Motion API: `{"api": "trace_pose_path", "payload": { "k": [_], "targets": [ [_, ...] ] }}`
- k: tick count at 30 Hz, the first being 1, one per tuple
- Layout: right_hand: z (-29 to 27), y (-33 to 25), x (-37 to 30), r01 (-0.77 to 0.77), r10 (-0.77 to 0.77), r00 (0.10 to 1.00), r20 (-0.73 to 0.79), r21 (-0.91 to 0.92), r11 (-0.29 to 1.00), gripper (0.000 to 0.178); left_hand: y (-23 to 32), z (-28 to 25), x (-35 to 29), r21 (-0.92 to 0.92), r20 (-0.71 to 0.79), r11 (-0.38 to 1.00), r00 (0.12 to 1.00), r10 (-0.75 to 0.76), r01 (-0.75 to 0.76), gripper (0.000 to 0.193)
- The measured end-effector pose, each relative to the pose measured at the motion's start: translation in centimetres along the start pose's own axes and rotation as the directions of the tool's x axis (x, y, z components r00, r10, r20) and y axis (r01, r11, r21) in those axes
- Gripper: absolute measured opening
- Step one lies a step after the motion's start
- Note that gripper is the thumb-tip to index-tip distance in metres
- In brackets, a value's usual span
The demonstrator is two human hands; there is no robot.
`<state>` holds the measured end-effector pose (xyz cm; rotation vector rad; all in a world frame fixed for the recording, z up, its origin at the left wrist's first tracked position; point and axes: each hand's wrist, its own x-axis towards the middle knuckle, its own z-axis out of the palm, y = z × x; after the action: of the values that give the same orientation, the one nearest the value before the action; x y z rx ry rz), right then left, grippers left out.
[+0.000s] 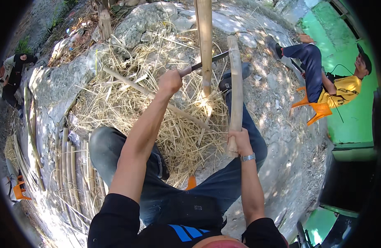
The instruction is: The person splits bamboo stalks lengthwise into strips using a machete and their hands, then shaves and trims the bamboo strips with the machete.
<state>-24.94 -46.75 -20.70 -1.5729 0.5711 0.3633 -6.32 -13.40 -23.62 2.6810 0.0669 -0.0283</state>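
Observation:
My left hand (170,82) is closed around the handle of a machete (219,56). Its dark blade crosses the upright bamboo pole (206,45); the middle of the blade is hidden there, so I cannot tell whether it passes through or behind. Toward the top, the pole shows a lengthwise split. My right hand (239,141), with a metal watch at the wrist, grips the lower end of a thick pale wooden stick (236,82). That stick stands up to the right of the pole, its upper end close to the blade tip. The pole's foot rests among straw-like shavings (136,103).
A thin stick (178,111) lies across the shavings between my legs. Several bamboo poles (69,165) lie on the ground at left. A rock (151,22) borders the far side. One person (339,89) sits on an orange chair (321,110) at right; others are at far left.

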Motion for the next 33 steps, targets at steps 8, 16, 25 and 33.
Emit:
{"api": "trace_pose_path", "payload": {
  "k": [8, 16, 25, 33],
  "targets": [
    [1.8, -5.4, -3.8, 0.237, -0.224, 0.965, -0.133, 0.094, 0.967, 0.014, 3.5, -2.1, 0.3, -0.035, -0.063, 0.998, 0.997, 0.047, -0.049, 0.02],
    [4.0, -2.8, -6.4, 0.522, -0.513, 0.851, -0.11, 0.075, 0.849, 0.02, 2.4, -5.0, -2.2, 0.156, -0.062, 0.987, 0.997, 0.038, -0.028, 0.021],
    [4.1, -9.2, -9.9, 0.69, -0.689, 0.714, -0.123, -0.042, 0.723, 0.043, 2.2, -4.7, -2.4, 0.106, -0.052, 0.993, 0.997, 0.05, -0.045, 0.029],
    [5.3, -14.8, -12.2, 0.824, -0.836, 0.533, 0.132, 0.144, 0.548, 0.083, -0.1, -6.0, -2.2, -0.023, 0.151, 0.998, 0.987, -0.048, 0.052, 0.043]
  ]
}}
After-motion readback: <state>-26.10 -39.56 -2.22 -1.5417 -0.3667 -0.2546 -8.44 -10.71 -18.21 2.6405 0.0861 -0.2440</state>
